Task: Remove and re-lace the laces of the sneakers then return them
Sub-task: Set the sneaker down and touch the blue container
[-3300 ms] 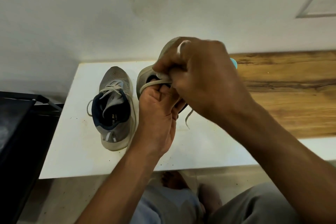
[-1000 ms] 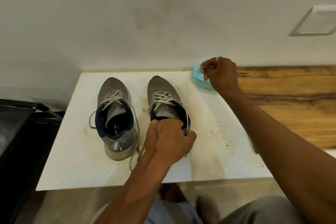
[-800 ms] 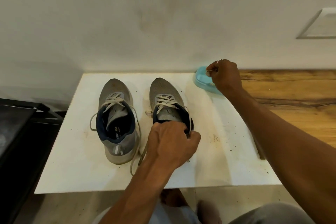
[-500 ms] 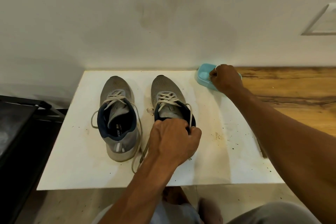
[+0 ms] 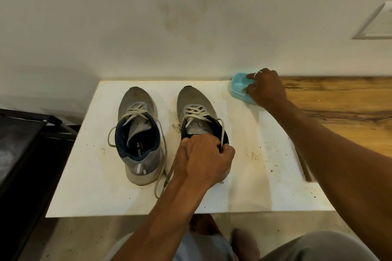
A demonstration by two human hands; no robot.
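One white tabletop [image 5: 265,176]: bore grey left-side sneaker [image 5: 135,99] and right-side sneaker [image 5: 195,99], side by side, toes toward wall [image 5: 191,27], laced, lace ends [image 5: 158,186] loose. Left hand [image 5: 203,159]: curled round right-side sneaker's heel collar, gripping. Right hand [image 5: 267,89]: fingers bent inside turquoise dish [image 5: 237,89] at far right corner; grasp could not be told.

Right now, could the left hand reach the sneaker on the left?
Probably yes: the left hand grips the right sneaker at its heel, and the left sneaker sits just beside it, nothing between.
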